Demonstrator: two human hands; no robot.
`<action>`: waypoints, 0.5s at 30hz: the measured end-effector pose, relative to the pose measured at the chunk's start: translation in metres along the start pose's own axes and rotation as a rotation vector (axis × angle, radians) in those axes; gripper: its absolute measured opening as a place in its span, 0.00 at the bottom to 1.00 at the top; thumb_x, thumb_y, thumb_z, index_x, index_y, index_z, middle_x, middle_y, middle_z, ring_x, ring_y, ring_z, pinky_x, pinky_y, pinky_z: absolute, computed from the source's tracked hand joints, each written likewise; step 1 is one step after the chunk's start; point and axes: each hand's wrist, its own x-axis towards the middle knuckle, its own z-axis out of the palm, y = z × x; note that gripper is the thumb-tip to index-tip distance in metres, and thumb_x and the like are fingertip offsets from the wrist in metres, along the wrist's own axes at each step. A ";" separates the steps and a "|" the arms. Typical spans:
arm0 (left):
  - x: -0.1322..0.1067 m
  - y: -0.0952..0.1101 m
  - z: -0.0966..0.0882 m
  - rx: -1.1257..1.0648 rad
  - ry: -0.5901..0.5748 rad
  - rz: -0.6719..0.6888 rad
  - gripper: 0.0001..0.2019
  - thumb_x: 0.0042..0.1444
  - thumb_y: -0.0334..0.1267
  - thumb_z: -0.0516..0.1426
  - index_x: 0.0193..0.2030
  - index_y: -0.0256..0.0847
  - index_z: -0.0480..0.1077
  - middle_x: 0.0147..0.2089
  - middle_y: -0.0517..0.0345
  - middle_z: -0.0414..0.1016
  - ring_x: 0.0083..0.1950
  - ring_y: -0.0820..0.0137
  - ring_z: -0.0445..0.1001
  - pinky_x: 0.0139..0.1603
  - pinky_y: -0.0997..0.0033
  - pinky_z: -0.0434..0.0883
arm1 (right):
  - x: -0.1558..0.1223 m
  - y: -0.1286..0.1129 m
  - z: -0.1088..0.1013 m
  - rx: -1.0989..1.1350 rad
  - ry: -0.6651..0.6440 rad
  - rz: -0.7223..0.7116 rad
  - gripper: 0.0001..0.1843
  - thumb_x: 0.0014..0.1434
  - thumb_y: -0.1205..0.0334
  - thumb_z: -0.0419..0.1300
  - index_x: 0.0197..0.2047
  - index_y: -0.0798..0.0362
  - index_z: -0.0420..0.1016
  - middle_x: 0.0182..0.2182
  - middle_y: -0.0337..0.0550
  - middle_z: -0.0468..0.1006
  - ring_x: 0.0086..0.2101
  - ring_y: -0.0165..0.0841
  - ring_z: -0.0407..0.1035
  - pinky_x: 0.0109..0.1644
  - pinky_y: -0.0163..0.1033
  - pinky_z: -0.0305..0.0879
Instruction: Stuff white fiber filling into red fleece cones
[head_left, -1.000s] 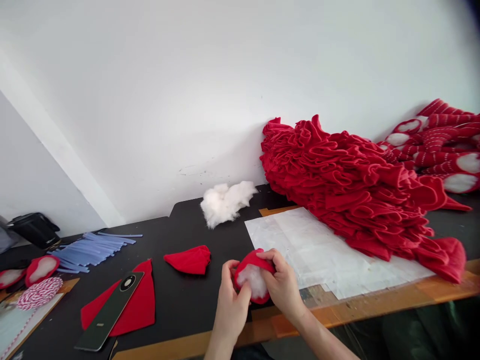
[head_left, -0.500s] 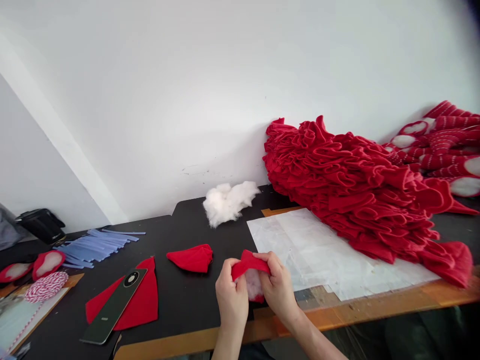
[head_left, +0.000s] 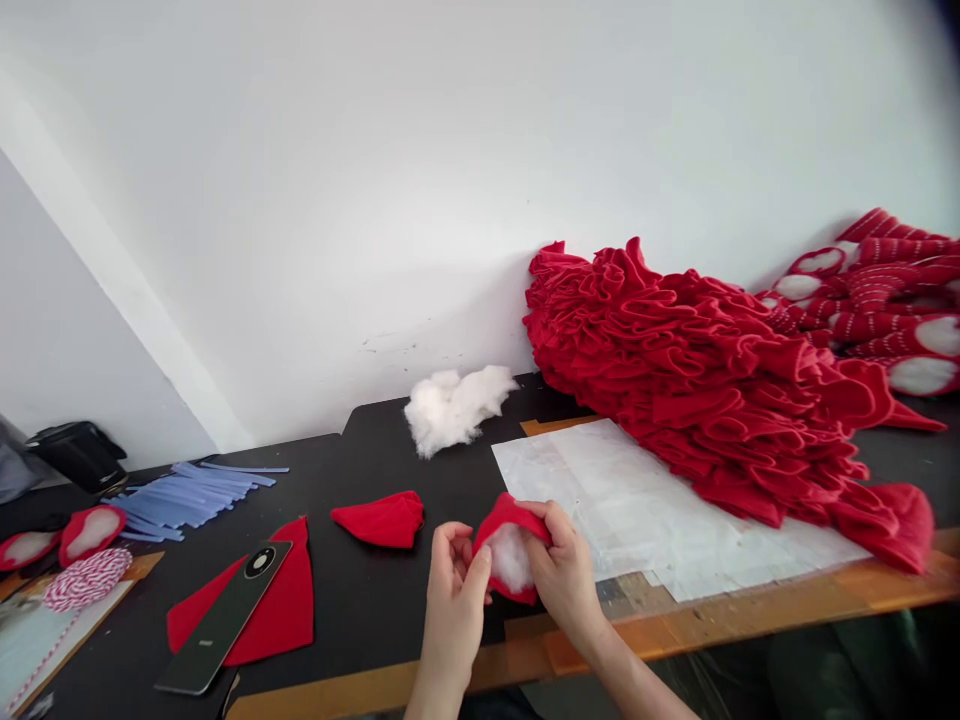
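Note:
My right hand (head_left: 566,575) grips a small red fabric pouch (head_left: 508,520) by its open rim, with white stuffing (head_left: 513,557) showing inside. My left hand (head_left: 455,590) is at the pouch's left side, its thumb and fingertips pressed on the stuffing and the rim. Both hands hover just above the front edge of the black table (head_left: 352,610). A flat red fabric piece (head_left: 379,520) lies to the left of my hands. A tuft of white stuffing (head_left: 454,405) sits farther back near the wall.
A big heap of red fabric pieces (head_left: 712,380) fills the right side, with stuffed striped ones (head_left: 892,300) behind. A clear plastic sheet (head_left: 645,510) lies beside my hands. At left are a phone (head_left: 225,620) on red fabric, blue strips (head_left: 187,490) and red-white twine (head_left: 86,580).
My left hand has shifted from gripping the rim to pushing the stuffing in with its fingers. The pouch opening now faces me more, showing more white filling.

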 end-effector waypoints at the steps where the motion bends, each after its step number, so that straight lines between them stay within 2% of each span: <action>1: -0.002 0.002 0.000 -0.036 -0.042 0.001 0.11 0.53 0.37 0.55 0.43 0.43 0.63 0.35 0.58 0.68 0.33 0.68 0.69 0.31 0.72 0.65 | 0.000 -0.002 -0.001 0.015 -0.005 0.005 0.14 0.53 0.70 0.49 0.39 0.53 0.73 0.31 0.43 0.74 0.32 0.36 0.70 0.35 0.40 0.67; 3: -0.003 0.005 0.001 -0.017 -0.018 0.045 0.11 0.52 0.35 0.56 0.42 0.43 0.63 0.37 0.57 0.69 0.36 0.67 0.70 0.35 0.71 0.66 | -0.001 -0.007 -0.001 0.052 -0.045 -0.003 0.12 0.57 0.67 0.51 0.41 0.53 0.73 0.32 0.44 0.74 0.33 0.36 0.70 0.37 0.40 0.68; 6: 0.001 0.004 0.004 0.061 0.138 0.084 0.07 0.50 0.30 0.54 0.36 0.43 0.63 0.34 0.60 0.68 0.34 0.68 0.69 0.36 0.71 0.66 | -0.009 -0.014 0.001 0.131 -0.167 -0.006 0.15 0.58 0.62 0.54 0.49 0.51 0.69 0.38 0.45 0.74 0.39 0.37 0.70 0.43 0.42 0.68; 9: 0.005 -0.001 0.007 0.102 0.199 0.112 0.08 0.48 0.27 0.52 0.34 0.44 0.63 0.33 0.61 0.67 0.34 0.68 0.68 0.36 0.71 0.65 | -0.013 -0.011 0.003 0.192 -0.213 0.071 0.16 0.56 0.65 0.54 0.49 0.52 0.67 0.41 0.46 0.74 0.42 0.38 0.70 0.46 0.43 0.68; 12: 0.002 -0.005 0.008 0.179 0.176 0.140 0.09 0.47 0.26 0.51 0.34 0.44 0.63 0.33 0.60 0.68 0.36 0.67 0.69 0.39 0.70 0.65 | -0.010 -0.001 0.003 0.188 -0.102 0.198 0.12 0.52 0.69 0.50 0.39 0.53 0.69 0.34 0.44 0.75 0.36 0.38 0.70 0.40 0.42 0.68; 15: 0.000 -0.005 0.001 0.184 0.063 0.097 0.11 0.49 0.31 0.54 0.41 0.43 0.63 0.37 0.57 0.69 0.38 0.65 0.70 0.40 0.68 0.67 | -0.007 0.006 0.000 0.194 -0.066 0.200 0.14 0.47 0.71 0.49 0.37 0.53 0.69 0.32 0.43 0.73 0.34 0.36 0.70 0.37 0.40 0.67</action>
